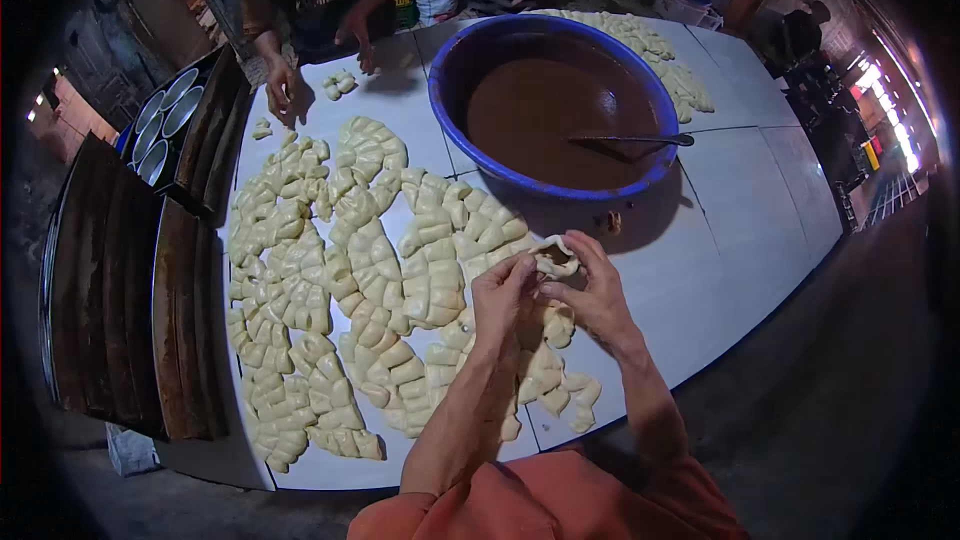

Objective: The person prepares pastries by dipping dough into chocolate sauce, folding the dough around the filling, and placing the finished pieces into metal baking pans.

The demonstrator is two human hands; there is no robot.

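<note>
Between my two hands is a small piece of pale dough (pixel 556 257), opened into a cup with brown showing inside. My left hand (pixel 503 292) pinches its left edge, while the fingers of my right hand (pixel 597 290) curl round its right side. Below and to the left, many rows of pale dough pieces (pixel 370 265) lie pressed against each other on the white tabletop (pixel 745 200). Just beyond my hands stands a big blue basin (pixel 655 175) of smooth brown filling (pixel 545 115). A dark-handled spoon (pixel 640 140) rests in the filling, its handle over the right rim.
Across the table a person's hands (pixel 283 90) work near a few dough pieces (pixel 339 84). More dough (pixel 650 50) lies behind the basin. Stacked dark trays (pixel 130 290) and round metal tins (pixel 165 120) stand along the left edge. Brown crumbs (pixel 613 222) sit beside the basin.
</note>
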